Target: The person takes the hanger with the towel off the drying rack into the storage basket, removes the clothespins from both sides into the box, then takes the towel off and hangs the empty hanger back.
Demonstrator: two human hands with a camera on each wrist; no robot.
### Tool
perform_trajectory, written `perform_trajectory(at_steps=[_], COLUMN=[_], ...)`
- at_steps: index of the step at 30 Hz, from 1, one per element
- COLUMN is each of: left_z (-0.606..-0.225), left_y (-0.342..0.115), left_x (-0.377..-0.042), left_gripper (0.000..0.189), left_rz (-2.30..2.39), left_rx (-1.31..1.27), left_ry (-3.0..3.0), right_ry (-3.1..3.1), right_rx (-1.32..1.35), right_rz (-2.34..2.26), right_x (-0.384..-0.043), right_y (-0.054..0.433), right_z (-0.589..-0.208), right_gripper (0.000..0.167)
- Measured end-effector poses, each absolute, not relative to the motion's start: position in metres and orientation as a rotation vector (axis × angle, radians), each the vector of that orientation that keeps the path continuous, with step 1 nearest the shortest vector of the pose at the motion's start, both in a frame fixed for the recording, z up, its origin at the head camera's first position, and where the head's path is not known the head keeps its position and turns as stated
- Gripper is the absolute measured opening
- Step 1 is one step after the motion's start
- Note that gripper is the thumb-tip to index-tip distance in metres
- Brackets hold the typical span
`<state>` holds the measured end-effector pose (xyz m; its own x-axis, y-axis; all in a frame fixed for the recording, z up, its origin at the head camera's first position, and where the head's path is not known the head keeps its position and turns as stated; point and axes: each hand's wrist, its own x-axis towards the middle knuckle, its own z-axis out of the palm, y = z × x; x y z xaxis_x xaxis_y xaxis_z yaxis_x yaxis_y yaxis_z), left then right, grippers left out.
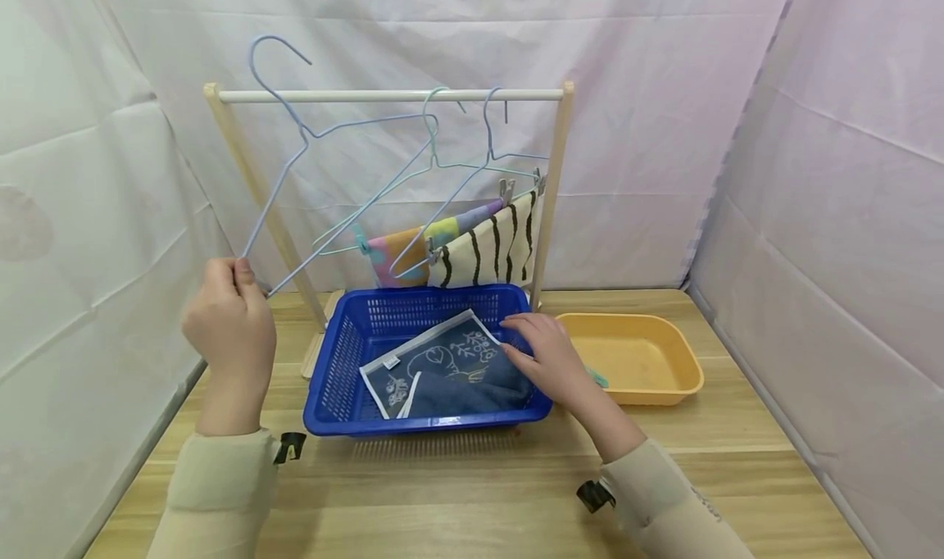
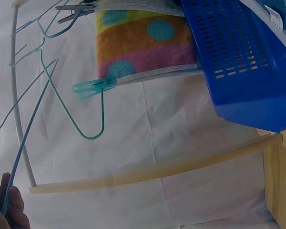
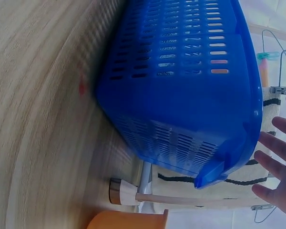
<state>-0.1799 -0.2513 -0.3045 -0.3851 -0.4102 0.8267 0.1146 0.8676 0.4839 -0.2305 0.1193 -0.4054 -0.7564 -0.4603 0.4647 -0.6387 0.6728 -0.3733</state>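
Note:
My left hand [image 1: 230,329] grips the lower corner of a blue wire hanger [image 1: 301,133], held up at the left in front of the rack, its hook above the bar. In the left wrist view the fingers [image 2: 16,210] curl round the wire. My right hand [image 1: 546,354] is over the right side of a blue basket [image 1: 342,424], fingers extended and holding nothing. Inside the basket lies a dark blue towel [image 1: 450,362] with a white border and line drawings, one part folded over.
A rack with a white bar [image 1: 332,97] and wooden posts carries a green hanger [image 1: 433,141] with a colourful towel [image 1: 401,252] and a blue hanger [image 1: 489,133] with a striped towel [image 1: 490,247], both clipped on. An orange tray [image 1: 634,358] stands at the right, a green clip [image 1: 597,377] in it.

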Motion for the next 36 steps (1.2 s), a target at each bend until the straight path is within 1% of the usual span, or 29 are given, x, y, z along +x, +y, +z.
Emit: perform_trajectory(at_steps=[15, 25, 36], left_z=[-0.295, -0.294, -0.299], left_y=[-0.249, -0.250, -0.252], left_x=[-0.201, -0.211, -0.214], left_gripper=[0.039, 0.041, 0.038], left_rz=[-0.587, -0.552, -0.536], left_rx=[0.243, 0.262, 0.287], left_ry=[-1.999, -2.033, -2.120], right_ry=[-2.615, -2.631, -2.660], right_rx=[0.803, 0.791, 0.746], right_rz=[0.806, 0.784, 0.794], right_x=[-0.238, -0.237, -0.234], right_y=[0.105, 0.099, 0.099], right_z=[-0.398, -0.396, -0.396], right_gripper=[0.035, 0.030, 0.030])
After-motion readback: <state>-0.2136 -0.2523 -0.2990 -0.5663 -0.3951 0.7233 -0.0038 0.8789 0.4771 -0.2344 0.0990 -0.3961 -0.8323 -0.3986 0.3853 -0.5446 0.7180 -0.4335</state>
